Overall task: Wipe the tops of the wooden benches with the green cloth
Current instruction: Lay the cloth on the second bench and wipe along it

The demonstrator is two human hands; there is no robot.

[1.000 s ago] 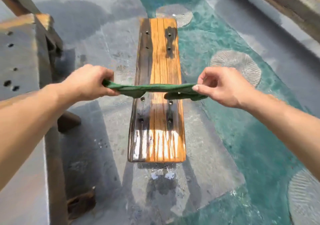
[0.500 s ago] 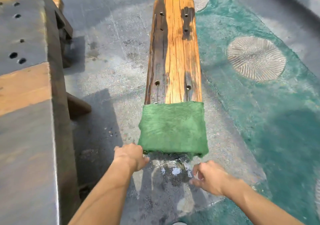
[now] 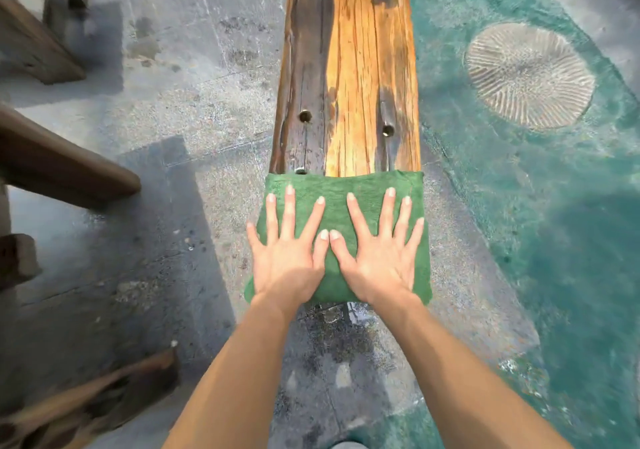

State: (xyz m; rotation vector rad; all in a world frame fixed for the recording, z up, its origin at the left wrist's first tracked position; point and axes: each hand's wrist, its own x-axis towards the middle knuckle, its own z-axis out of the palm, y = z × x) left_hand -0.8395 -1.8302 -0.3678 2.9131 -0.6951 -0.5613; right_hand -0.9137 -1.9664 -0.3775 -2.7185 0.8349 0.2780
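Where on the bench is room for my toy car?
The bare wood of the bench beyond the green cloth is free, dotted only by small holes. The near end is crowded: left hand and right hand press flat on the cloth.

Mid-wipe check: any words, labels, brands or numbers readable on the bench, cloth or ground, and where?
None readable. The wooden bench shows only grain and holes, the green cloth no label, the round ribbed disc only grooves.
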